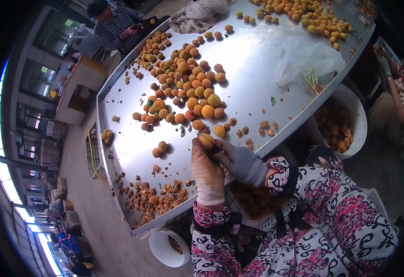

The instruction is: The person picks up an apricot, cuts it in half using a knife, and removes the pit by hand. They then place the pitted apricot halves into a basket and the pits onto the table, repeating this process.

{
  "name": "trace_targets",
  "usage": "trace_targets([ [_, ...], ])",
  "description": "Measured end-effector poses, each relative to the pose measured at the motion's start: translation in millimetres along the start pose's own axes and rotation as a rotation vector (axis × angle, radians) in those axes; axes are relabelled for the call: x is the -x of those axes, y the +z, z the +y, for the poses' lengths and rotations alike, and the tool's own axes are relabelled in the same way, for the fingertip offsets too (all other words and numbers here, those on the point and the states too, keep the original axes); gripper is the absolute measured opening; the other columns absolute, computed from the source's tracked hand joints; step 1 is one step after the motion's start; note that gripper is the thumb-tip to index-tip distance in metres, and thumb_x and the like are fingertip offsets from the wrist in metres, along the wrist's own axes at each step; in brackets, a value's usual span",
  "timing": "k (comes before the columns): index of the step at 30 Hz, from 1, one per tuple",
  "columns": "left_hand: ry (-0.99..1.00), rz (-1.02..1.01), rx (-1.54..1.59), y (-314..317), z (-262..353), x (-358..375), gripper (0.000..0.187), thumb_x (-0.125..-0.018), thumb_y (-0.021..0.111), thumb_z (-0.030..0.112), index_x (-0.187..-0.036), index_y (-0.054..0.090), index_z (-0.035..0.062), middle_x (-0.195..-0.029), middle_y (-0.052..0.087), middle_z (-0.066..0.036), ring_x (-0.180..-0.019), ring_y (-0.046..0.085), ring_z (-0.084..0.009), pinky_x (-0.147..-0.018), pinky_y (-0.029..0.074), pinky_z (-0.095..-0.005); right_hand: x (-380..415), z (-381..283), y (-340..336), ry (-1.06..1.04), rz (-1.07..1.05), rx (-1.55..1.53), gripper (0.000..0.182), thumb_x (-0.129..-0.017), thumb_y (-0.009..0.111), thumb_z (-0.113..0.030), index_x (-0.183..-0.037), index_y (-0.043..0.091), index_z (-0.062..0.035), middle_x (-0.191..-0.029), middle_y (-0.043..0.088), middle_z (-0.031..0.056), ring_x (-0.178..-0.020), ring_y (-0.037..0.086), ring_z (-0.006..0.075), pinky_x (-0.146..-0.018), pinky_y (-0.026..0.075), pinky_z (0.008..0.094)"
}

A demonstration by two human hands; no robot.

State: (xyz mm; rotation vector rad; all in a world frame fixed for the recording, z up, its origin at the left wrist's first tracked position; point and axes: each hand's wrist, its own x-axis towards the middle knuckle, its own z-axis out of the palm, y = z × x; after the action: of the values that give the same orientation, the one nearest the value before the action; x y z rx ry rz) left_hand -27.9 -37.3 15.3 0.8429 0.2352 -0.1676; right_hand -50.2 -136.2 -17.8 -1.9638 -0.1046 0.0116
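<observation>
My left hand (208, 177), in a pale stained glove, is closed around an apricot (205, 141) above the table's near edge. In a grey glove, my right hand (244, 162) is closed beside it, its fingertips meeting the fruit. A small knife (217, 146) shows only as a thin blade at the apricot; its handle is hidden in my right fingers. Just beyond my hands lies a heap of whole apricots (195, 85) on the metal table (250, 69). A single apricot (219, 131) rests close to my fingers.
Pitted scraps (158, 198) lie at the table's near left corner. White buckets stand below: one with fruit (356, 138), one smaller (163, 249). A crate (266, 221) is under my arms. Plastic film (305, 62) lies on the table. Other people (116, 27) sit around it.
</observation>
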Motion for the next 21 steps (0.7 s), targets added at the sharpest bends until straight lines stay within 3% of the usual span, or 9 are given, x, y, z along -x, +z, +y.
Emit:
trace_targets([
  [4,0.030,0.013,-0.260,-6,-2,-9,0.042,-0.092,0.043,0.039,-0.108,0.051,0.0011,-0.081,0.057,-0.007,-0.070,0.054,-0.0127,-0.063,0.045,-0.0241,0,8,6,-0.026,-0.019,0.038,0.043,-0.091,0.044,-0.033,-0.124,0.042,-0.0058,-0.075,0.059,0.0213,-0.072,0.059,0.0379,-0.061,0.046,0.0418],
  [7,0.012,0.031,-0.340,-7,-5,-7,0.044,-0.092,0.042,0.041,-0.107,0.051,0.0002,-0.076,0.057,-0.007,-0.069,0.054,-0.0129,-0.061,0.044,-0.0243,2,16,24,0.019,0.042,-0.185,0.041,-0.091,0.044,-0.034,-0.117,0.047,-0.0024,-0.076,0.060,0.0202,-0.071,0.061,0.0328,-0.062,0.047,0.0369],
  [9,0.011,0.056,-0.347,-7,-6,-9,0.045,-0.091,0.042,0.041,-0.107,0.051,0.0001,-0.075,0.057,-0.007,-0.069,0.054,-0.0131,-0.061,0.044,-0.0245,1,16,28,0.139,0.002,-0.263,0.042,-0.091,0.044,-0.037,-0.107,0.051,0.0019,-0.078,0.061,0.0176,-0.072,0.061,0.0254,-0.063,0.046,0.0328],
  [12,-0.021,0.064,-0.338,-13,-8,-14,0.045,-0.090,0.043,0.041,-0.105,0.051,0.0002,-0.076,0.058,-0.008,-0.069,0.055,-0.0140,-0.062,0.044,-0.0251,2,8,25,0.209,-0.029,-0.442,0.045,-0.091,0.044,-0.039,-0.098,0.052,0.0042,-0.079,0.060,0.0162,-0.075,0.060,0.0210,-0.065,0.046,0.0310],
  [13,-0.048,0.049,-0.319,-14,-8,-15,0.044,-0.090,0.043,0.041,-0.104,0.051,0.0003,-0.077,0.059,-0.009,-0.070,0.055,-0.0148,-0.063,0.045,-0.0255,2,4,22,0.209,-0.028,-0.443,0.045,-0.091,0.044,-0.039,-0.098,0.052,0.0042,-0.079,0.060,0.0162,-0.075,0.060,0.0210,-0.065,0.046,0.0310],
  [15,-0.064,0.074,-0.312,-12,-8,-13,0.043,-0.090,0.044,0.041,-0.103,0.051,0.0004,-0.077,0.060,-0.010,-0.071,0.056,-0.0166,-0.065,0.045,-0.0266,-1,-3,15,0.436,-0.127,-0.511,0.045,-0.091,0.044,-0.039,-0.101,0.053,0.0036,-0.083,0.061,0.0168,-0.078,0.061,0.0232,-0.068,0.046,0.0320],
  [16,-0.076,0.102,-0.300,-11,-7,-12,0.042,-0.090,0.044,0.040,-0.102,0.051,0.0006,-0.078,0.060,-0.011,-0.072,0.057,-0.0185,-0.067,0.046,-0.0277,-2,1,14,0.436,-0.124,-0.513,0.045,-0.091,0.044,-0.039,-0.101,0.053,0.0036,-0.083,0.061,0.0168,-0.078,0.061,0.0232,-0.068,0.046,0.0320],
  [18,-0.054,0.072,-0.216,-17,-5,-16,0.041,-0.089,0.045,0.040,-0.102,0.051,0.0006,-0.080,0.060,-0.011,-0.075,0.058,-0.0205,-0.071,0.046,-0.0296,-6,8,8,0.163,-0.156,-0.254,0.043,-0.090,0.045,-0.038,-0.106,0.052,0.0014,-0.086,0.062,0.0174,-0.082,0.061,0.0240,-0.071,0.046,0.0323],
  [21,-0.061,0.021,0.019,-39,-4,-29,0.041,-0.088,0.047,0.039,-0.103,0.050,0.0004,-0.086,0.059,-0.012,-0.080,0.058,-0.0235,-0.078,0.047,-0.0331,-13,7,-18,0.170,-0.275,-0.113,0.045,-0.086,0.051,-0.041,-0.106,0.054,-0.0005,-0.085,0.062,0.0173,-0.083,0.061,0.0237,-0.072,0.046,0.0324],
])
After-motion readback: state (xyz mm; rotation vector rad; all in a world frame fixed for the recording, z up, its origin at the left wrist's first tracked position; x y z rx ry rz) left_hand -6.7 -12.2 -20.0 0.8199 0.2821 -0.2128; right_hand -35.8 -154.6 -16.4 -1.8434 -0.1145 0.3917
